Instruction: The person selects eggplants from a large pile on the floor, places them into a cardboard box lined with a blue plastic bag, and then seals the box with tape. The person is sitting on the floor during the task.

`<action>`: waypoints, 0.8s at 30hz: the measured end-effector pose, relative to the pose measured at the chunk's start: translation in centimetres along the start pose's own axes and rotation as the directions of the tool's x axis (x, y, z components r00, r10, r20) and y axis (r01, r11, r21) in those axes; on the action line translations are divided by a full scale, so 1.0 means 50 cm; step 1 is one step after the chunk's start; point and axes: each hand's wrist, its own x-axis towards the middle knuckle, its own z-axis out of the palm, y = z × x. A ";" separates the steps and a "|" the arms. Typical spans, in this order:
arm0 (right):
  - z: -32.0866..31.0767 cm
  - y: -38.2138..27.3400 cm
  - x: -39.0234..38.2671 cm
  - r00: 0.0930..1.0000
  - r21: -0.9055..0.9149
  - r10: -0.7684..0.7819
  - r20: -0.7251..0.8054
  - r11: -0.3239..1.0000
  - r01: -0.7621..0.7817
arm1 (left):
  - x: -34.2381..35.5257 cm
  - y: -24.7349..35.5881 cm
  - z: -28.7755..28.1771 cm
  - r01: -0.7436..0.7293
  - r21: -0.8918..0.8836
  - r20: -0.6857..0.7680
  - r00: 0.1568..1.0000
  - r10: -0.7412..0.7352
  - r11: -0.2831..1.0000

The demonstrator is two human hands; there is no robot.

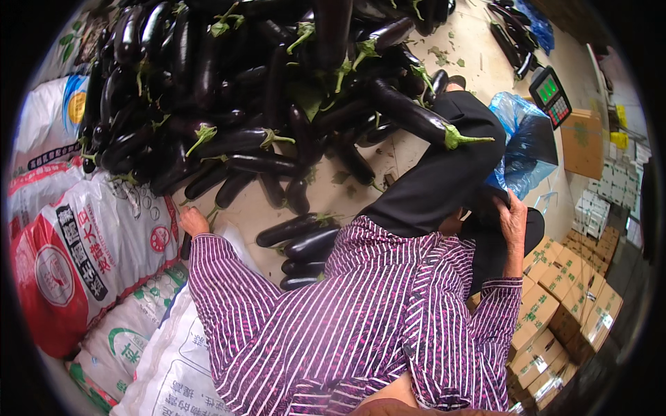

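Note:
A large heap of dark purple eggplants (208,76) with green stems covers the floor before me. At its near left edge is my left hand (194,222), its fingers curled in beside some stems; a dark shape shows just below it, and what it grips is unclear. My right hand (512,216) is bent round something dark at the lower edge of a blue plastic bag (517,111), by my right leg. One eggplant (409,114) points its stem over my black-trousered knee. Several more eggplants (305,243) lie apart from the heap, close to my body.
Full printed sacks (104,236) line the left side. A scale display (548,93) stands beyond the bag, near a brown carton (583,142). Stacked cardboard boxes (569,284) fill the right. Leaf scraps litter the pale floor (468,52), with more eggplants (510,41) at the far right.

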 end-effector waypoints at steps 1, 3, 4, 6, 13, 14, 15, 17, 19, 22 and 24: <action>0.002 0.000 0.008 1.000 -0.007 -0.004 0.001 1.000 0.004 | -0.016 -0.022 0.009 -0.051 0.002 -0.062 0.997 0.051 0.999; 0.008 0.016 0.011 1.000 -0.023 0.001 0.017 1.000 0.000 | -0.043 -0.031 -0.007 -0.159 -0.044 -0.021 0.987 0.159 0.986; 0.007 0.028 0.007 1.000 -0.033 0.000 0.019 0.999 0.001 | -0.060 -0.027 -0.037 -0.241 -0.106 -0.184 0.958 0.219 0.965; -0.007 0.039 -0.006 0.999 -0.061 0.012 0.036 0.998 -0.010 | -0.061 0.035 -0.160 -0.343 -0.271 -0.277 0.923 0.268 0.900; -0.006 0.107 0.025 0.995 0.022 0.007 0.099 1.000 -0.009 | -0.020 0.230 -0.633 -0.226 -0.934 -0.169 0.962 0.215 0.277; -0.004 0.110 0.021 0.996 0.040 0.007 0.093 0.999 -0.011 | 0.000 0.261 -0.674 -0.197 -0.963 -0.152 0.960 0.236 0.183; 0.004 0.106 0.031 0.995 0.061 -0.010 0.100 0.998 0.004 | 0.015 0.287 -0.703 -0.156 -0.983 -0.130 0.962 0.238 0.096; 0.009 0.105 0.034 0.996 0.080 -0.020 0.082 0.997 0.013 | 0.064 0.354 -0.723 -0.042 -0.997 -0.062 0.945 0.320 -0.068; 0.025 0.101 0.036 0.997 0.101 -0.028 0.068 0.995 0.021 | 0.115 0.435 -0.701 -0.013 -0.987 -0.055 0.962 0.266 -0.157; 0.026 0.078 0.025 0.999 0.081 -0.031 0.029 0.996 0.028 | 0.101 0.485 -0.641 -0.158 -0.846 -0.162 0.986 -0.037 -0.508; 0.022 0.083 0.003 1.000 0.094 -0.002 0.024 0.996 0.000 | 0.066 0.485 -0.546 -0.130 -0.797 -0.034 0.985 -0.170 -0.589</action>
